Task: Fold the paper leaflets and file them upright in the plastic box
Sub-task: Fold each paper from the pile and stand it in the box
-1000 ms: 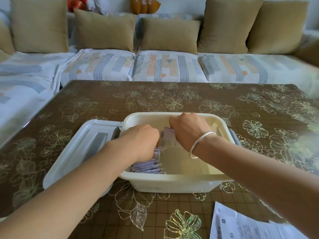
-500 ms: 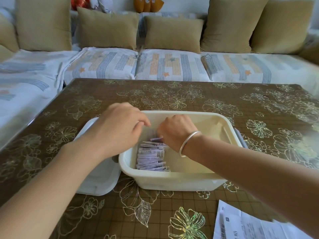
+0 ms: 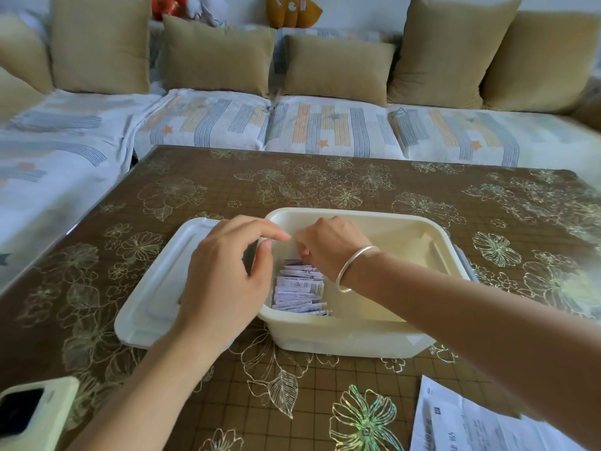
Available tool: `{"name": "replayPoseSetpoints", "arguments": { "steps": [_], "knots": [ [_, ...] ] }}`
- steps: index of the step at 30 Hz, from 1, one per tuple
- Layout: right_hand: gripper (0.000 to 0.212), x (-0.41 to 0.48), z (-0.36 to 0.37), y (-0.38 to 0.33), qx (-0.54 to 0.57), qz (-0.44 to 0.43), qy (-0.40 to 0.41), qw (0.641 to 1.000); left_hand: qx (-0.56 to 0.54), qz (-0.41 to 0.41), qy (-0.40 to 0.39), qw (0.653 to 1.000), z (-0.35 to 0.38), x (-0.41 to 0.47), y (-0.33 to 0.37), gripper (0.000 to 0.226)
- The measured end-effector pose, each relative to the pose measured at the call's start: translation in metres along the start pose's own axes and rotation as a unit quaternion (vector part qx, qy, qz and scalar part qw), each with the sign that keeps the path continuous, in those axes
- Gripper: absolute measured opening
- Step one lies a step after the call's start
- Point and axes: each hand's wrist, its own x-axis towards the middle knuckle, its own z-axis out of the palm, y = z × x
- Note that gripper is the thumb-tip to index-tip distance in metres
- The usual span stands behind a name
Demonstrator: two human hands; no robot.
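Head view, single frame. You are leaning over a cream plastic box (image 3: pixel 341 340) sitting at centre frame on a brown table (image 3: pixel 357 183) printed with gold flowers. Your right hand (image 3: pixel 328 247) is reaching into the box from the right, knuckles up and fingers curled downward onto the far end of the folded leaflets (image 3: pixel 300 289); whether the fingertips are actually pinching a leaflet cannot be read, since the back of the hand is covering them. A silver bangle (image 3: pixel 353 268) is circling that wrist. Your left hand (image 3: pixel 224 275) is hovering over the left rim of the box, fingers loosely bent, thumb and forefinger parted, holding nothing, its forefinger tip almost meeting the right hand's knuckles. The folded leaflets are standing on edge in a tight row against the left inner wall of the box, running from the near wall towards the middle; the right part of the box floor is showing bare. The box lid (image 3: pixel 153 294) is lying flat just left of the box, partly under your left forearm. At lower right of the frame, unfolded printed sheets (image 3: pixel 468 424) are lying flat on the table, well apart from the box. At lower left, a phone (image 3: pixel 29 415) in a pale case is lying near the table edge. Across the upper frame, a sofa with tan cushions (image 3: pixel 221 56) is sitting behind the table.
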Motion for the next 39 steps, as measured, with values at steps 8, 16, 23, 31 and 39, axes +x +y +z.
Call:
{"name": "replayPoseSetpoints", "arguments": {
  "steps": [8,16,23,31,39],
  "knots": [
    [0.018,-0.007,-0.014,0.006,-0.031,0.022,0.023,0.999,-0.007,0.011,-0.001,1.000,-0.004,-0.011,0.014,0.025],
    [0.012,-0.120,-0.062,0.028,0.232,0.066,0.254,0.937,-0.019,0.068,0.025,0.997,0.006,-0.046,0.059,0.024],
    [0.011,-0.259,0.010,0.041,0.260,0.197,0.280,0.903,-0.084,0.048,-0.088,0.991,0.070,-0.139,0.082,0.025],
    [0.037,-0.330,0.087,0.007,0.073,0.187,0.043,0.979,-0.045,0.015,-0.159,0.986,0.093,-0.205,0.094,0.015],
    [0.027,-0.294,0.067,-0.001,0.142,0.185,0.052,0.971,-0.050,-0.079,-0.111,0.989,0.080,-0.205,0.089,0.033]
  ]
}}
